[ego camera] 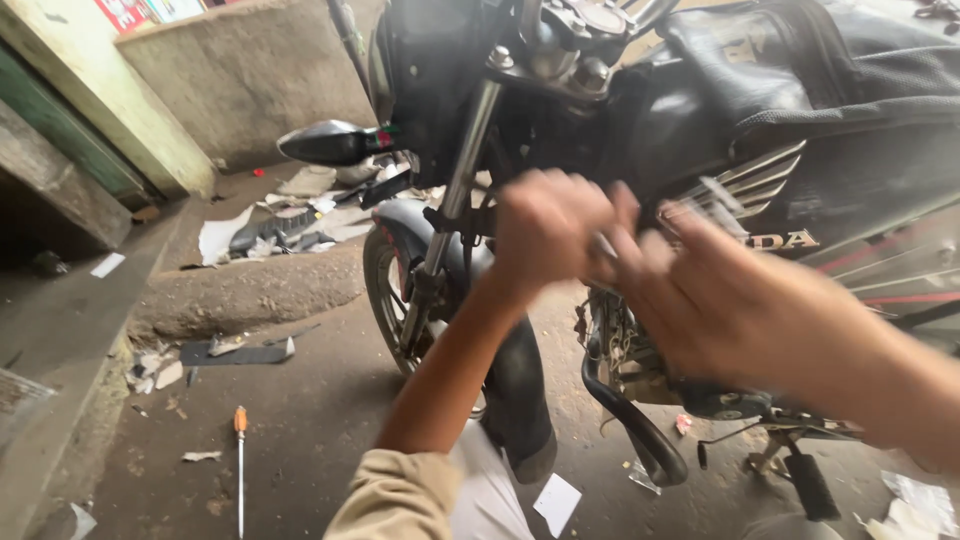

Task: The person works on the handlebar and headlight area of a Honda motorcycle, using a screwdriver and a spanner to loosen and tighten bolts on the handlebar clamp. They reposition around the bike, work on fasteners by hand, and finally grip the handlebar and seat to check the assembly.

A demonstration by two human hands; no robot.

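Left hand: the left hand (545,232) is curled into a fist, meeting the other hand in front of the black motorcycle (700,130).
Right hand: the right hand (715,300) is blurred, fingers bent toward the left; whether it is clamped on anything I cannot tell.
Between the hands: a small metallic thing may sit there, too blurred to name.
Doing it well: judging by the blur, slower, steadier hands would suit.
Floor: an orange-handled screwdriver (240,465) lies near left.

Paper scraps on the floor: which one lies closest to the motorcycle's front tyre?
The white square scrap lying just right of the front tyre; the other litter sits farther off, by the screwdriver and the kerb.
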